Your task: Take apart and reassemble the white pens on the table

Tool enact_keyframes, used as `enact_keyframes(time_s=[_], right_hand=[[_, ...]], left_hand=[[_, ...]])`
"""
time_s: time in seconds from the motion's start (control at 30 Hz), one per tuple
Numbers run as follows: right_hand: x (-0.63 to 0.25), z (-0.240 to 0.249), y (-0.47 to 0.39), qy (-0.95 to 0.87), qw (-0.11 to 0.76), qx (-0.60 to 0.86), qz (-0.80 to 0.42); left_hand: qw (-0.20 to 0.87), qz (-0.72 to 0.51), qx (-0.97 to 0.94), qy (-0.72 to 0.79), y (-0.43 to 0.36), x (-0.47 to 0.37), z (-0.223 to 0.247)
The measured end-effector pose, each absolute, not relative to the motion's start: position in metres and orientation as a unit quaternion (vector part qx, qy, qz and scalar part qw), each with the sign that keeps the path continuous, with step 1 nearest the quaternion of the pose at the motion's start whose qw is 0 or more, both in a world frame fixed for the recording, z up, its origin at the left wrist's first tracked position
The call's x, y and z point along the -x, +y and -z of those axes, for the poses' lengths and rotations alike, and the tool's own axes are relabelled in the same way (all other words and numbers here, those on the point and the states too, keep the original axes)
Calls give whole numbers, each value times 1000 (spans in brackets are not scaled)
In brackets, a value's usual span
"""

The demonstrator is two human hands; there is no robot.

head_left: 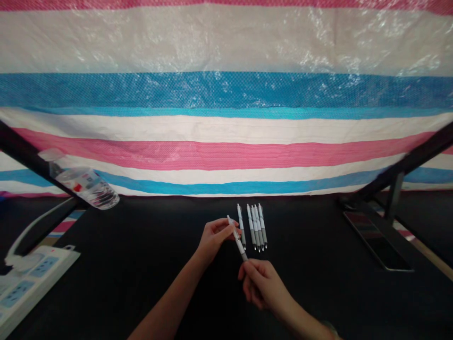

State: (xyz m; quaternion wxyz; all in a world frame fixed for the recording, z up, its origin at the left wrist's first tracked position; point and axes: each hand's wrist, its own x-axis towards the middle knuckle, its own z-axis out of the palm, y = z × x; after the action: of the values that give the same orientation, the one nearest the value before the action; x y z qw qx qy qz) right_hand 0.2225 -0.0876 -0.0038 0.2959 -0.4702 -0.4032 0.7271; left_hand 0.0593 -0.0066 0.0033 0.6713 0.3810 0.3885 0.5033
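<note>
Between my two hands a white ballpoint pen (238, 242) with a grey grip slants above the dark table. My left hand (213, 240) pinches it near the clicker end. The fingers of my right hand (262, 284) close on its grey lower end, hiding the tip. Just behind my left fingertips lies a similar pen (241, 222), partly covered by them. To the right of that one, several matching pens (257, 229) lie side by side, clickers pointing away from me and grey grips towards me.
A phone (377, 241) lies at the right, beside a black metal frame leg (396, 174). At the left are a tilted clear bottle (94, 186) and a white power strip (38, 278) with a plug and cable. A striped plastic sheet (226, 156) hangs behind the black table (141, 264).
</note>
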Motion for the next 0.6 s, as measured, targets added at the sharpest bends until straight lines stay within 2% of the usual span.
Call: enact_keyframes(time_s=[0.13, 0.37, 0.6], right_hand=[[-221, 2, -91, -431, 305, 499, -688], [-225, -2, -91, -258, 320, 389, -825], [-229, -3, -88, -233, 295, 374, -848]], left_hand=[[659, -504, -396, 395, -7, -59, -2], [681, -490, -386, 384, -4, -62, -1], [689, -481, -386, 380, -3, -60, -3]])
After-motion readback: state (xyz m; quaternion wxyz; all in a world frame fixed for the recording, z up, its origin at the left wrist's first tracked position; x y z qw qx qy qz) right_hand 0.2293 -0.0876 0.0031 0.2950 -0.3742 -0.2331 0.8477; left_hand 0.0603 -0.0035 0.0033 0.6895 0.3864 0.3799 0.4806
